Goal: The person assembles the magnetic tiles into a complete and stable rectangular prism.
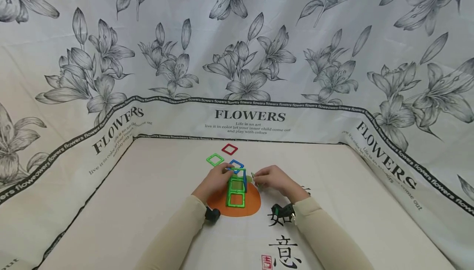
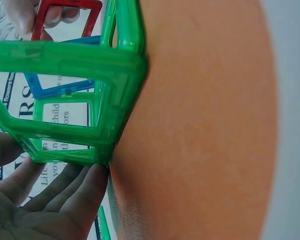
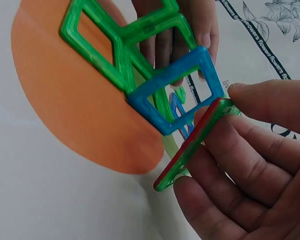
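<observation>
Right hand (image 1: pixel 274 180): fingers pinch red-and-green piece (image 3: pixel 191 146) near blue square (image 3: pixel 166 76). Left hand (image 1: pixel 216 180) fingers grip green frame (image 1: pixel 237 192) on orange circle (image 1: pixel 253 205). Judgement: brace frame lightly, square up edges before joining.

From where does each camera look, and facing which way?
Head: worn there, facing forward and down at the green frame structure; left hand, right hand and sleeves show.
Left wrist: worn there, facing the structure; both hands show partly.
Right wrist: worn there, facing the held red frame and blue frame; both hands show partly.
Shared by both wrist views: structure, orange patch.
</observation>
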Demonstrator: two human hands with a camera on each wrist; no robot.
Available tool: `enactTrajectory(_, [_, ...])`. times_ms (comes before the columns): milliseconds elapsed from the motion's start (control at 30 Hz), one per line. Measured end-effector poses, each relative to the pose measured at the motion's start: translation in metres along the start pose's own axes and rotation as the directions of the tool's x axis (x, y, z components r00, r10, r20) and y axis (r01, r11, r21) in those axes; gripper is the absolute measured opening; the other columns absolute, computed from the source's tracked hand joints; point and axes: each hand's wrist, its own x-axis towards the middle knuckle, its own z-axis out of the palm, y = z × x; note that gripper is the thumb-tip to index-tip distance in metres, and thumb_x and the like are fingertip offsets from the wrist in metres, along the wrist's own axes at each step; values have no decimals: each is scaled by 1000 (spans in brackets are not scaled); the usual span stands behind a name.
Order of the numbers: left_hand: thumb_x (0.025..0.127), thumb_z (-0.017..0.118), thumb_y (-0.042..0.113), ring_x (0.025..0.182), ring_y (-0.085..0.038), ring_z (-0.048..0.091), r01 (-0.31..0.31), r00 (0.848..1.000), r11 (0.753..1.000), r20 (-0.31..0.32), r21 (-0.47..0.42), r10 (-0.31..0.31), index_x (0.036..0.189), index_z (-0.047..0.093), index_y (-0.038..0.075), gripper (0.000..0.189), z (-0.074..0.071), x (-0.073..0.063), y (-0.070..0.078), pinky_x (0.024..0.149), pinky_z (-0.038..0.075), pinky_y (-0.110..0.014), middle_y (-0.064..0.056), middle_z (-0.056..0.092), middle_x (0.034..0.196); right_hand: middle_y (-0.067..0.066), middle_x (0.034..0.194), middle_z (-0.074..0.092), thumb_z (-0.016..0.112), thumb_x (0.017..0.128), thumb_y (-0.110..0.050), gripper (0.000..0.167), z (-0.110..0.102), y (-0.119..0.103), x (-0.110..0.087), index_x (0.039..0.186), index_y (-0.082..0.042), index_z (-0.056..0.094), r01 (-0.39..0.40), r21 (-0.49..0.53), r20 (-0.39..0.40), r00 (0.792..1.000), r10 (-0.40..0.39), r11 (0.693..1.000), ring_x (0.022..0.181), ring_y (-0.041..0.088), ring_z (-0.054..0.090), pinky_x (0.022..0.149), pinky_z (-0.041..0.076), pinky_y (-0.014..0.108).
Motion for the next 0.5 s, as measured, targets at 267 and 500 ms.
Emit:
enactTrajectory(267, [98,50,38,116,-26,57,0,1000,1000,-1,2,0,132,57,21,38,1,-1,0,104,45,-49,-11,59,132,16,97,72,66,91,-20,31,6,0,-11,109,4,70,-71,153,40,997,65,986,79,17,68,78,59,37])
enactTrajectory(500, [98,50,37,115,-26,57,8,1000,1000,-3,10,-8,132,57,22,38,1,1,1,103,45,-49,-11,59,132,12,89,73,64,92,-19,30,14,-1,-21,108,6,70,-81,227,57,996,70,970,77,18,68,77,60,37])
